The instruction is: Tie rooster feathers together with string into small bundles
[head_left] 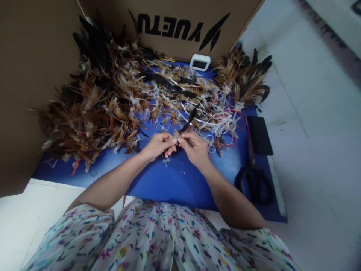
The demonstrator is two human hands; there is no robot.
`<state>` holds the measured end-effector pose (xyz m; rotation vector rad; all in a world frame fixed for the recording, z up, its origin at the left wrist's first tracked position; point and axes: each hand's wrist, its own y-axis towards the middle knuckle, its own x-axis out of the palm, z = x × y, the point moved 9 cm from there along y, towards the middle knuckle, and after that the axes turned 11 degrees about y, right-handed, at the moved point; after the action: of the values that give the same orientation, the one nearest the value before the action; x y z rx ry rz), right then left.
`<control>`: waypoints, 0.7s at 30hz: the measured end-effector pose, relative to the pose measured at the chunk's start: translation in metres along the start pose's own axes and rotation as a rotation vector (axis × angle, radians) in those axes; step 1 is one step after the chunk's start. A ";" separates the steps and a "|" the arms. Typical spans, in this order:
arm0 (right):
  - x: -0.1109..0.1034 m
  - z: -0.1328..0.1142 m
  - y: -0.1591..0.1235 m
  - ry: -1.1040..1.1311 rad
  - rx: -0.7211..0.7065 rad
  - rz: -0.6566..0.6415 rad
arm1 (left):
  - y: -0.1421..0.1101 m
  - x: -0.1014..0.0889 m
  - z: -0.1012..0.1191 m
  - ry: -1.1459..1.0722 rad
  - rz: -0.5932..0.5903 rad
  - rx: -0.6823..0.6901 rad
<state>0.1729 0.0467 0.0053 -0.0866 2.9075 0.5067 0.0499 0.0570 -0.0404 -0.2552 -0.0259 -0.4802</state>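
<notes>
Both hands meet above the front middle of the blue table [175, 180], their fingertips pinched close together. My left hand [161, 145] and my right hand [195, 147] are closed on a dark feather [188, 119] with a fluffy pale base. Its black tip points up and away to the right, while the quill end is hidden between the fingers. Just beyond the hands lie loose brown and black feathers [166, 86]. Clear plastic strips [225, 124] curl in a tangle to the right of my right hand.
A large heap of brown feathers [93, 101] covers the left side. Feather bunches [242, 75] lie at the back right near a white digital timer [200, 63]. A black phone [259, 135] and black-handled scissors [255, 184] rest at the right edge. A cardboard box [175, 26] stands behind.
</notes>
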 end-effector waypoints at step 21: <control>0.060 -0.013 -0.025 -0.400 -0.155 -0.521 | 0.003 -0.034 0.014 -0.191 0.259 0.112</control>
<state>0.1138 0.0176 -0.0026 -0.6606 2.3254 0.5711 0.0219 0.0786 -0.0302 -0.1903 -0.2032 -0.1949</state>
